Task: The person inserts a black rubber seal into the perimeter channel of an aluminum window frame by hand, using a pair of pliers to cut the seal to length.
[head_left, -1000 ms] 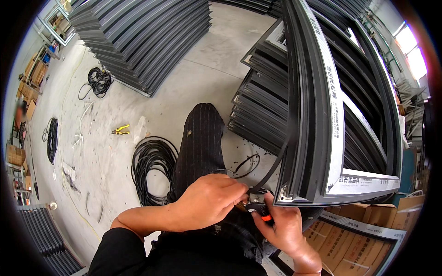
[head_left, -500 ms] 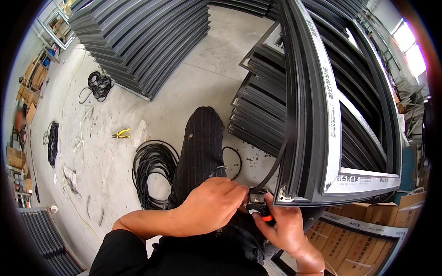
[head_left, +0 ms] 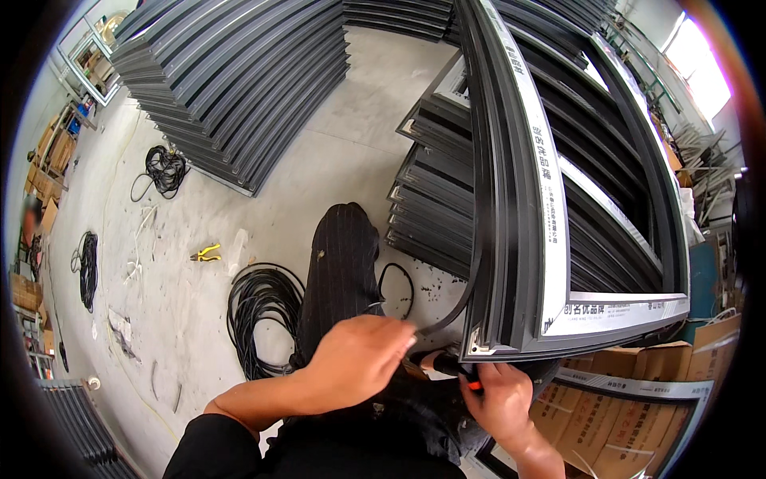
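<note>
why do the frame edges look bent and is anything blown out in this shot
Head view: fisheye bends the dark window frame and stacked profiles toward the rim; the window top right is blown out white; the left hand and right hand stay fairly sharp.

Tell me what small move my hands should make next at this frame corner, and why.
Probably snip the black rubber strip where it meets the corner of the dark window frame. The left hand pinches the strip just short of that corner, the right hand grips an orange-handled tool beside it, and the loose tail trails back to the coil on the floor.
</note>
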